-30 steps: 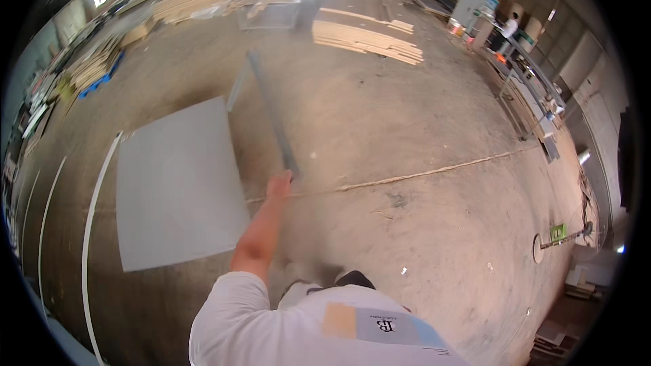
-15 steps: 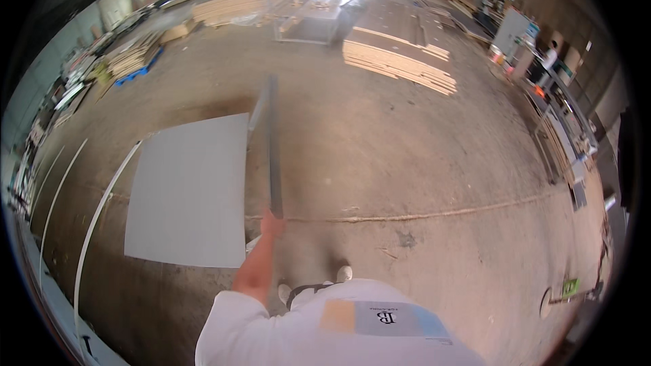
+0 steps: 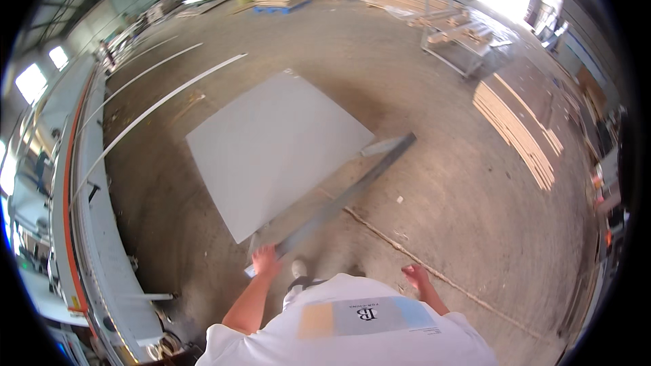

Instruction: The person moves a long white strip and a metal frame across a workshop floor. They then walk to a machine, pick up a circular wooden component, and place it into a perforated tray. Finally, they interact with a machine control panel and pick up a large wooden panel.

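My left hand [image 3: 266,261] is closed around the near end of a long, narrow dark grey strip [image 3: 339,202]. The strip slants away to the far right, running beside a large pale grey sheet [image 3: 278,149]. That sheet looks raised over the floor, with shadow past its far side; whatever bears it is mostly hidden. A short light grey piece [image 3: 381,146] sticks out at its right corner, near the strip's far end. My right hand [image 3: 416,275] hangs low on the right, apart from everything, its fingers curled with nothing visible in them.
A long machine bed [image 3: 112,230] with an orange edge runs along the left. Thin white strips [image 3: 169,97] reach from it across the floor. Stacked boards [image 3: 515,125] lie at right, near a metal frame table [image 3: 454,51]. A blue pallet [image 3: 278,9] holds boards at the back.
The view has turned left, so the sheet and stacks appear farther right and the machine bed shows. The strip stays in my left hand, now slanting rightward. My right hand has come into view.
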Action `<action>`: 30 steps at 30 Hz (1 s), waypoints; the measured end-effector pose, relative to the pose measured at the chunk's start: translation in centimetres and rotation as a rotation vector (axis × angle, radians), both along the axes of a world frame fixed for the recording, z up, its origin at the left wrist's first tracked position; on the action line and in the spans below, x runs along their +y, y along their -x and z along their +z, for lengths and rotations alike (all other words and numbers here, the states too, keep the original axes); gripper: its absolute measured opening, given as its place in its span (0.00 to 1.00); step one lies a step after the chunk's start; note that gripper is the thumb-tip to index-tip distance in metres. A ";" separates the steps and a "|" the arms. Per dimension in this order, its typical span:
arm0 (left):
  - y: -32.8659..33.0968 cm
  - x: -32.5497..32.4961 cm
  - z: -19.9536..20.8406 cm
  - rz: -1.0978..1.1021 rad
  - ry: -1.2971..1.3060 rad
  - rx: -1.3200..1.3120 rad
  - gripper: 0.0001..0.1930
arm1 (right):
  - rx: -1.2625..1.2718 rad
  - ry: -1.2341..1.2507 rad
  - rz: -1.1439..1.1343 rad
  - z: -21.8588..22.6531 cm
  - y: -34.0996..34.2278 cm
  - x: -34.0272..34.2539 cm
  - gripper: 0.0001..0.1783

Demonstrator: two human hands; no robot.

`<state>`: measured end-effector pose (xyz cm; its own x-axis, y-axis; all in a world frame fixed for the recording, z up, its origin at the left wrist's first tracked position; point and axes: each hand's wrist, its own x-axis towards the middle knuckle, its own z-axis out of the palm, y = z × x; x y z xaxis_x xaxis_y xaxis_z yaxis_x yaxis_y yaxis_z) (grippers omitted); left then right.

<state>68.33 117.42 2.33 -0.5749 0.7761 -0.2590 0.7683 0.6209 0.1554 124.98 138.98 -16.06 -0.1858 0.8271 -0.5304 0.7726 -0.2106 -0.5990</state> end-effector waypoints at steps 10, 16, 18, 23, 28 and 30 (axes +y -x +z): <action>-1.0 -1.9 -0.9 -0.044 -0.205 0.087 0.20 | -0.021 -0.687 0.531 20.4 25.4 6.7 0.38; 5.5 -12.4 -2.8 -0.164 -0.223 0.186 0.13 | -0.236 -0.772 0.878 20.6 31.4 2.9 0.42; 8.3 -15.7 -3.5 -0.171 -0.178 0.165 0.12 | -0.292 -0.768 1.094 19.8 33.4 1.2 0.35; 17.5 -19.0 -0.3 -0.192 0.046 0.065 0.14 | -0.218 -0.567 1.108 15.9 39.4 -3.2 0.23; 27.6 -20.0 0.5 -0.241 0.022 0.009 0.14 | -0.056 -0.559 0.990 13.3 45.3 -6.6 0.13; 31.0 -19.6 0.3 -0.258 0.005 0.026 0.14 | -0.088 -0.534 0.979 14.3 48.6 -6.5 0.14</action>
